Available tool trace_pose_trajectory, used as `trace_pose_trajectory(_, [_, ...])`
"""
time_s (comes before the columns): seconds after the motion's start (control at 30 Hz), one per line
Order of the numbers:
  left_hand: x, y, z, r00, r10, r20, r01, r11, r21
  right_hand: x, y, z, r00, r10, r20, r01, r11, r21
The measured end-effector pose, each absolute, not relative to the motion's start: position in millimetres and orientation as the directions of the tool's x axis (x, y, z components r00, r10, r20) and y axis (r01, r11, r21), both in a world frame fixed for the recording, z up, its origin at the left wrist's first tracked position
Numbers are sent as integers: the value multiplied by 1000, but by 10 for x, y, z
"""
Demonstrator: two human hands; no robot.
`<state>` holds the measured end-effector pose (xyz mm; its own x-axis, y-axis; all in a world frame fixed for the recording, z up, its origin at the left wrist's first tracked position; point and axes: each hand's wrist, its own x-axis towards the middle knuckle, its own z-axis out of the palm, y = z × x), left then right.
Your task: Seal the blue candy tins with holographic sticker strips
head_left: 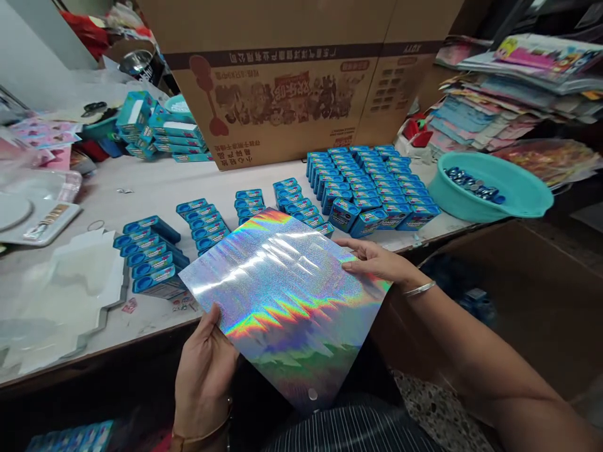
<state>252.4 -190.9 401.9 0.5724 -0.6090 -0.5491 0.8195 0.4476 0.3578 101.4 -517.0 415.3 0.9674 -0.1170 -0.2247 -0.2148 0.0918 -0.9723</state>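
A shiny holographic sheet [292, 289] with rainbow streaks is held in front of me, partly over the table's front edge. My left hand [205, 370] grips its left corner, thumb on top and fingers underneath. At the upper right edge, my right hand [377, 260] pinches the sheet between thumb and fingers. Just beyond the sheet stand rows of small blue boxes [207, 220], and the sheet hides some of them. A large block of the same blue boxes [367, 185] stands farther back to the right.
An upside-down printed carton [296, 81] stands at the back. A turquoise basin [461, 198] with shiny blue pieces sits at the right, near paper stacks [513, 100]. Flattened pale card [70, 289] lies on the left. Teal boxes [155, 132] are piled behind. An open carton [527, 301] is below right.
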Motion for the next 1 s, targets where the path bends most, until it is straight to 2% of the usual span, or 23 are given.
trace_pose_trajectory(0.13, [2455, -1980, 4101, 602, -604, -522, 797, 416, 439, 992, -5164, 4141, 965, -136, -224, -217, 68, -974])
trace_pose_trajectory(0.3, [2195, -2172, 4229, 788, -424, -446, 589, 307, 748, 938, -5148, 4137, 969, -219, -113, -118, -11, -993])
trace_pose_trajectory(0.37, [2146, -2177, 4211, 823, -403, -400, 512, 223, 829, 941, -5157, 4136, 974, -208, -85, -77, 47, -996])
trace_pose_trajectory(0.43, [2157, -2132, 4164, 809, -448, -381, 469, 102, 877, 981, -5162, 4147, 970, -232, -69, -37, 139, -990])
trace_pose_trajectory(0.5, [2202, -2080, 4129, 796, -486, -361, 408, -9, 913, 1048, -5137, 4186, 941, -337, -36, 23, 171, -985])
trace_pose_trajectory(0.57, [2241, -2066, 4146, 825, -472, -310, 323, -56, 945, 1115, -5066, 4249, 877, -481, 9, 77, 122, -990])
trace_pose_trajectory(0.67, [2230, -2155, 4289, 894, -414, -171, 204, 36, 978, 1155, -4893, 4340, 784, -615, 88, 108, -5, -994])
trace_pose_trajectory(0.8, [2128, -2321, 4521, 977, -208, 53, -1, 245, 969, 1072, -4729, 4347, 743, -649, 164, 95, -140, -986])
trace_pose_trajectory(0.87, [2106, -2344, 4561, 980, -174, 95, -57, 208, 976, 1001, -4725, 4316, 734, -662, 148, 37, -179, -983])
trace_pose_trajectory(0.93, [2123, -2319, 4542, 967, -250, 50, -24, 107, 994, 926, -4752, 4292, 748, -660, 76, -23, -139, -990])
trace_pose_trajectory(1.0, [2168, -2267, 4482, 939, -336, -73, 95, 48, 994, 848, -4775, 4288, 804, -594, -32, -75, -48, -996])
